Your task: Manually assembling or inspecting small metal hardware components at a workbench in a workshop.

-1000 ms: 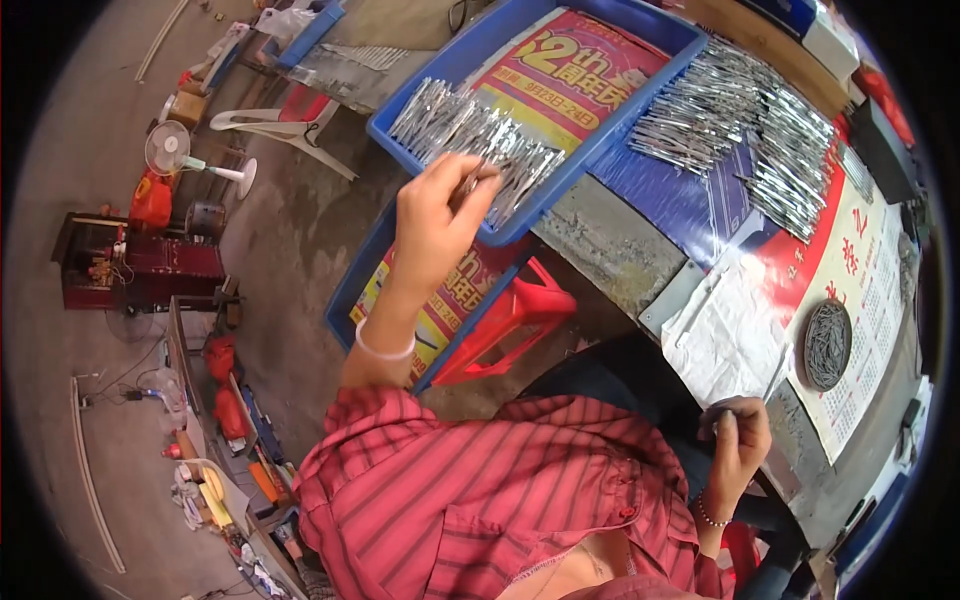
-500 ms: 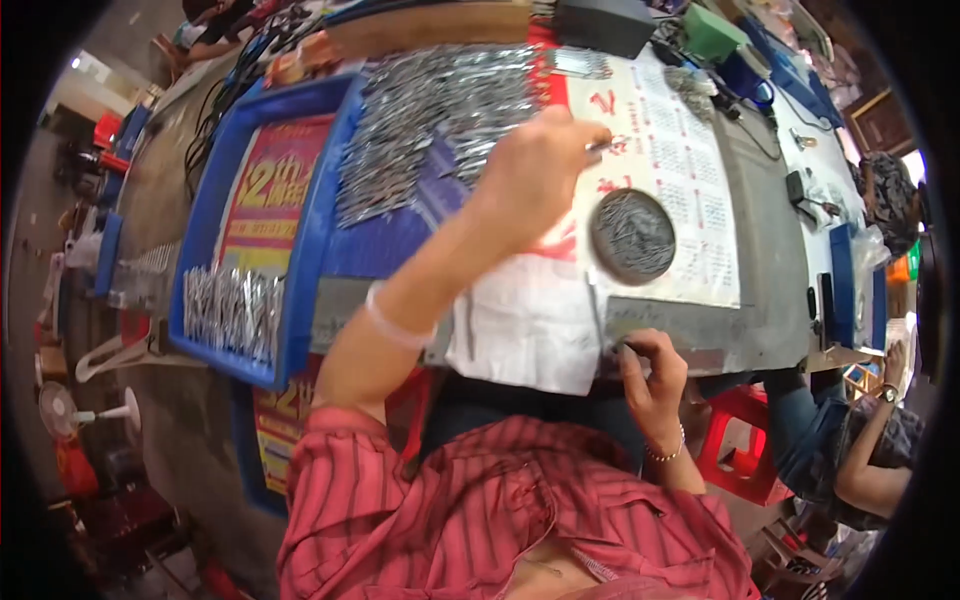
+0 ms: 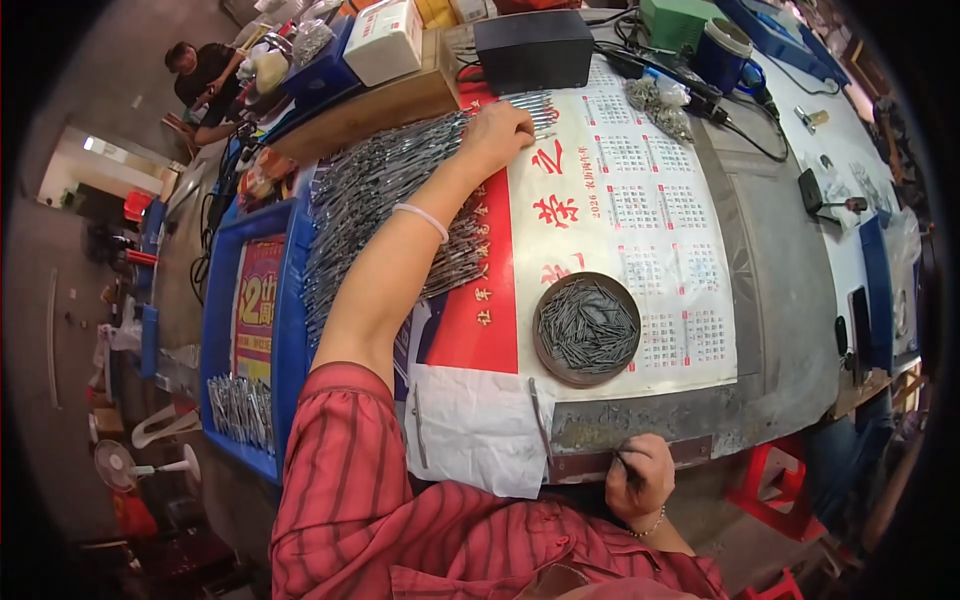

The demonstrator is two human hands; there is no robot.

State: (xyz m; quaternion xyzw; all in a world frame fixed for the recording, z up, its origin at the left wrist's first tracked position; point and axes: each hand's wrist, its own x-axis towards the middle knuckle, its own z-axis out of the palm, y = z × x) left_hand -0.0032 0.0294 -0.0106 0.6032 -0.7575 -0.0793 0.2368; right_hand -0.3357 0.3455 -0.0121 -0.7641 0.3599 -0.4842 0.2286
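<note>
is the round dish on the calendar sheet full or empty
Not empty: a loose heap of slim dark grey pins hides the floor of the round dish. How deep they lie, I cannot tell.

Just by my left hand point(image 3: 495, 138), a short row of slim silvery metal rods point(image 3: 540, 106) lies side by side, next to my broad, close-packed bank of shiny silver metal rods point(image 3: 365, 185). Nearer my right hand point(image 3: 640, 478), slender dark-grey pins point(image 3: 588, 325) lie jumbled in a round, shallow brownish dish point(image 3: 590, 380), resting level on the cream printed sheet point(image 3: 700, 377).
</note>
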